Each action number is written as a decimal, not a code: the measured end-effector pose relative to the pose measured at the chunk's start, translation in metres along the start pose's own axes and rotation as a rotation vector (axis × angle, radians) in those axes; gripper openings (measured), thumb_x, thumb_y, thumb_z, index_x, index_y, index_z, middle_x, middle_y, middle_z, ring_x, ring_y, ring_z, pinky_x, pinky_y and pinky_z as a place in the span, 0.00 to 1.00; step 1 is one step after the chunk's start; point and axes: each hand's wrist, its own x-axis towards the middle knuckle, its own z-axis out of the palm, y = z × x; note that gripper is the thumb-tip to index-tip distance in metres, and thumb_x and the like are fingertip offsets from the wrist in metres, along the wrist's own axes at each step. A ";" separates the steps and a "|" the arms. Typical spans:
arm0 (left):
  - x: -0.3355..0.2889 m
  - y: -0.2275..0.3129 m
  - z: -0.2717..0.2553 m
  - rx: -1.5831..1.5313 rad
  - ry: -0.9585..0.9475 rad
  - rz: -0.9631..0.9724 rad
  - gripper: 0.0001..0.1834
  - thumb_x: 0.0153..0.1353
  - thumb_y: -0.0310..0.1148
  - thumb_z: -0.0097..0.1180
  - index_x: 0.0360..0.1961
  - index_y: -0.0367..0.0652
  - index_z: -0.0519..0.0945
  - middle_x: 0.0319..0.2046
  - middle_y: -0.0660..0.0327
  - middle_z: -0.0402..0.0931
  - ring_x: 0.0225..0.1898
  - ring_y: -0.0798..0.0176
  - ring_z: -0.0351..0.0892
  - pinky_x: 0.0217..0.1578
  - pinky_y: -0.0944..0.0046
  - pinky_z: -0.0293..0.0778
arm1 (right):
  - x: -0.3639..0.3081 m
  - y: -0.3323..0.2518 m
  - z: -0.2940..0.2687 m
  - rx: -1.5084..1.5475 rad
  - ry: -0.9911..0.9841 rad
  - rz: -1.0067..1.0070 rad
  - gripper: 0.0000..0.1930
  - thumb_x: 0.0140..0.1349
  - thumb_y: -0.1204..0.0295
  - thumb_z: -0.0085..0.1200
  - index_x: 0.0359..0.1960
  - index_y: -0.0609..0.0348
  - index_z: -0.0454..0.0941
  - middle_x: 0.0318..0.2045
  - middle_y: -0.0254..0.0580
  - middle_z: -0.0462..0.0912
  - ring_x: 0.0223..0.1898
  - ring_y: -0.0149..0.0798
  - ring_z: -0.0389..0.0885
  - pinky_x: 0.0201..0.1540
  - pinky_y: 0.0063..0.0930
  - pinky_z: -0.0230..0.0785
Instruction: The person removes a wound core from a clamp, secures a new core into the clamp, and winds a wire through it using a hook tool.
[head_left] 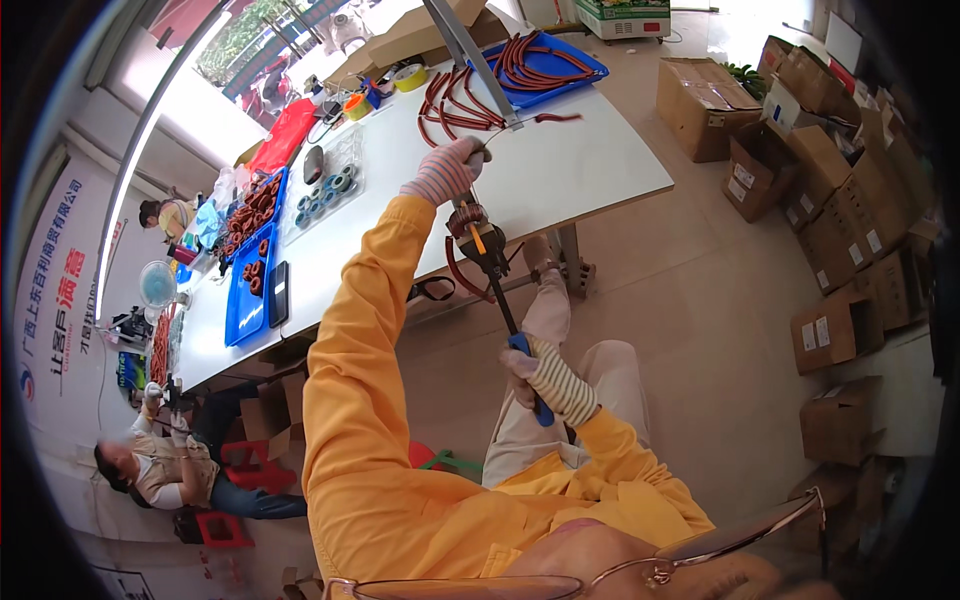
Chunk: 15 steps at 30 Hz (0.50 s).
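My left hand point(447, 172), in a red-and-white striped glove, is raised at the table's front edge. Its fingers are closed around a thin wire point(508, 126), whose far part trails over the tabletop to a dark red end. Just below that hand, a ring-shaped copper-wound coil point(467, 217) sits in a dark holder with an orange strip across it. Lower down, my right hand point(553, 380), in a glove with a striped cuff, grips the blue handle point(521, 346) of a long tool. The tool's dark shaft point(507, 304) points up to the coil; its tip is hidden there.
On the white table point(600, 160) lie dark red wire lengths point(455, 108), a blue tray point(578, 80), another blue tray point(245, 310) with red rings, a black phone point(280, 292) and yellow tape point(410, 77). A metal post point(470, 60) rises there. Cardboard boxes point(705, 105) line the right; a co-worker point(175, 465) sits left.
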 end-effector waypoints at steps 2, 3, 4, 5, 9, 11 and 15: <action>-0.015 -0.022 0.013 -0.078 0.109 0.004 0.10 0.58 0.31 0.47 0.38 0.42 0.79 0.27 0.56 0.80 0.29 0.61 0.79 0.35 0.64 0.74 | 0.003 -0.009 0.014 0.112 -0.030 -0.034 0.13 0.61 0.60 0.54 0.30 0.52 0.65 0.14 0.22 0.60 0.11 0.19 0.56 0.12 0.15 0.52; -0.020 -0.031 0.018 -0.119 0.156 -0.005 0.10 0.58 0.31 0.48 0.37 0.42 0.79 0.27 0.55 0.80 0.29 0.61 0.79 0.35 0.64 0.74 | 0.005 -0.014 0.019 0.194 -0.068 -0.048 0.13 0.62 0.60 0.53 0.30 0.51 0.65 0.14 0.22 0.59 0.10 0.19 0.55 0.12 0.15 0.51; -0.024 -0.038 0.023 -0.130 0.183 -0.053 0.10 0.58 0.32 0.49 0.37 0.42 0.79 0.28 0.55 0.80 0.29 0.61 0.79 0.35 0.64 0.74 | 0.005 -0.019 0.023 0.277 -0.139 -0.038 0.12 0.62 0.60 0.53 0.29 0.51 0.65 0.14 0.21 0.58 0.10 0.18 0.53 0.12 0.15 0.50; -0.031 -0.043 0.029 -0.142 0.194 -0.126 0.10 0.58 0.32 0.50 0.37 0.41 0.79 0.28 0.54 0.80 0.30 0.61 0.79 0.35 0.64 0.74 | 0.002 -0.022 0.027 0.382 -0.240 -0.035 0.12 0.63 0.61 0.52 0.29 0.50 0.65 0.14 0.20 0.57 0.10 0.18 0.52 0.11 0.14 0.49; -0.068 -0.045 0.028 -0.032 0.268 -0.256 0.09 0.58 0.34 0.51 0.38 0.44 0.79 0.26 0.51 0.79 0.29 0.58 0.79 0.33 0.60 0.74 | -0.047 -0.015 0.030 0.421 -0.177 0.045 0.10 0.64 0.62 0.50 0.28 0.49 0.65 0.15 0.18 0.55 0.11 0.16 0.49 0.11 0.13 0.45; -0.099 -0.037 0.010 0.208 0.337 -0.282 0.09 0.59 0.34 0.49 0.40 0.48 0.78 0.26 0.50 0.78 0.28 0.50 0.78 0.31 0.54 0.73 | -0.085 0.003 0.028 0.347 -0.254 -0.052 0.14 0.63 0.58 0.51 0.25 0.46 0.62 0.15 0.18 0.53 0.13 0.16 0.51 0.14 0.13 0.44; -0.141 0.017 -0.015 0.316 0.589 0.182 0.17 0.58 0.43 0.51 0.45 0.47 0.75 0.36 0.50 0.78 0.39 0.44 0.77 0.38 0.48 0.73 | -0.183 0.045 -0.002 0.160 -0.039 -0.053 0.11 0.61 0.57 0.52 0.31 0.47 0.68 0.16 0.21 0.60 0.14 0.18 0.57 0.16 0.12 0.46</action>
